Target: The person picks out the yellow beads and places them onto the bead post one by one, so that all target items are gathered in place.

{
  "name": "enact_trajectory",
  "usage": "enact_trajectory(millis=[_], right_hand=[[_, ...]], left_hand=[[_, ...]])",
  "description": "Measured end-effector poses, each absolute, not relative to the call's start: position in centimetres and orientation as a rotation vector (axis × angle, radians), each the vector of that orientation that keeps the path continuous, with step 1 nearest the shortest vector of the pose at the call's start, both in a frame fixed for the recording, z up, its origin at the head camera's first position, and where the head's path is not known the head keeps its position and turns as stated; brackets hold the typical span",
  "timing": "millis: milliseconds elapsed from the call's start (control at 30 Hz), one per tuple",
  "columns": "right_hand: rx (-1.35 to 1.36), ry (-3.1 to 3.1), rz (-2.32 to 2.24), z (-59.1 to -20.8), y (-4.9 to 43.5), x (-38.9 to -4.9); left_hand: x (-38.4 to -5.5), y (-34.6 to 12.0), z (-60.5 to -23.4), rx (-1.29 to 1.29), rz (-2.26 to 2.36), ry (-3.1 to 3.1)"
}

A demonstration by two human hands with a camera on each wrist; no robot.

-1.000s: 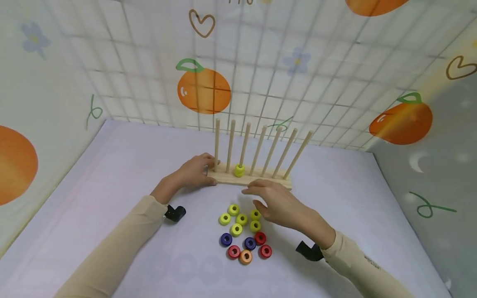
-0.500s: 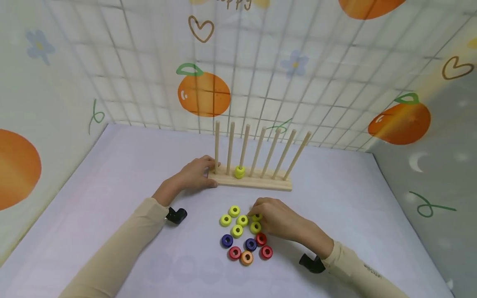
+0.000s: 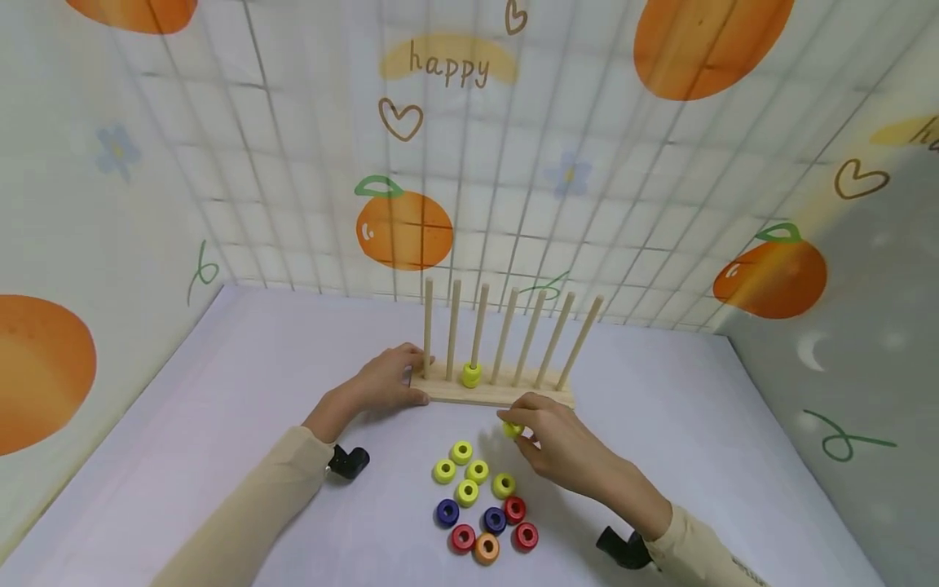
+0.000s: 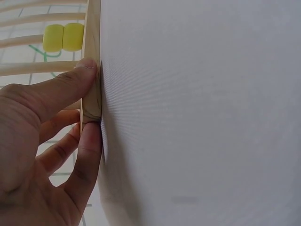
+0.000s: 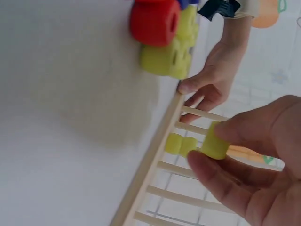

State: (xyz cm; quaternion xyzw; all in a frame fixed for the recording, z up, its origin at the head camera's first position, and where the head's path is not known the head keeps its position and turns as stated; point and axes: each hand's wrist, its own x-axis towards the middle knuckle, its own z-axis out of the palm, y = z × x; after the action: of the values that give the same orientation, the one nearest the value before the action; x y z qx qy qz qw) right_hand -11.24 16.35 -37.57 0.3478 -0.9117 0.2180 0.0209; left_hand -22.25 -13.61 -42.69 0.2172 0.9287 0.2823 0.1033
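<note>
A wooden peg rack with several upright pegs stands on the table. Two yellow beads are stacked on its third peg from the left. My left hand grips the rack's left end, thumb along the front edge and fingers around the end, as the left wrist view shows. Between thumb and fingertips my right hand pinches another yellow bead, held up off the table just in front of the rack. Closest below it on the table lies a loose yellow bead.
In front of the rack lie more yellow beads, blue beads, red beads and an orange bead. A printed curtain over a wire grid rises behind the table. Black wrist mounts sit at both cuffs.
My right hand reached down to the loose beads, took the yellow one at the upper right, and lifted it toward the rack. The left hand stays on the rack. The head view tilted up.
</note>
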Motion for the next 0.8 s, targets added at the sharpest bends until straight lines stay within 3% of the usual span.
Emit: enact_trajectory(millis=[467, 800], right_hand=[[1.037, -2.618, 0.768, -35.1, 15.6, -10.8], [1.114, -2.306, 0.682, -30.4, 14.9, -13.4]], left_hand=[[-21.4, -13.2, -43.4, 0.669, 0.868, 2.764], [-21.9, -13.7, -43.0, 0.756, 0.81, 2.807]])
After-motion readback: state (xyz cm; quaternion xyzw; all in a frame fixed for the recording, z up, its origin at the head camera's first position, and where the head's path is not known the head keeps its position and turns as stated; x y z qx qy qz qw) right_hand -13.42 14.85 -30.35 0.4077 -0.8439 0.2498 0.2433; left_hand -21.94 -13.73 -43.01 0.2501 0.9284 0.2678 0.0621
